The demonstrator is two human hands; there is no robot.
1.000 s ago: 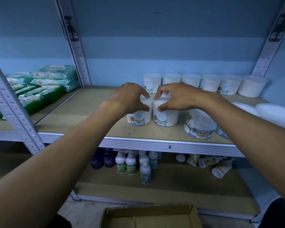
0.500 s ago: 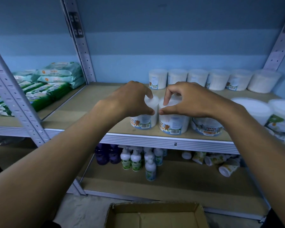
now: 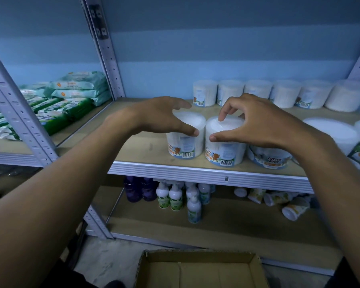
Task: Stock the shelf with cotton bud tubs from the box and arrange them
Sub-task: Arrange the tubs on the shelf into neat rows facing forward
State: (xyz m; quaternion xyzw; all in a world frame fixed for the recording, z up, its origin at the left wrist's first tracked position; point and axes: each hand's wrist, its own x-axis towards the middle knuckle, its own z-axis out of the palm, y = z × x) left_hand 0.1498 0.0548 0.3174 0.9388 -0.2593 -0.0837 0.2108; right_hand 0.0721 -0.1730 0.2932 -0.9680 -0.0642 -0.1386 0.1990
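A person's left hand (image 3: pixel 164 117) and right hand (image 3: pixel 256 121) each curl around a cotton bud tub at the near edge of the middle shelf (image 3: pixel 146 150). The left tub (image 3: pixel 185 142) and the right tub (image 3: pixel 224 148) stand upright, touching side by side, thumbs on their near walls and fingers over the lids. The hands are apart. A row of tubs (image 3: pixel 279 96) lines the far wall. An open cardboard box (image 3: pixel 197 271) sits on the floor below.
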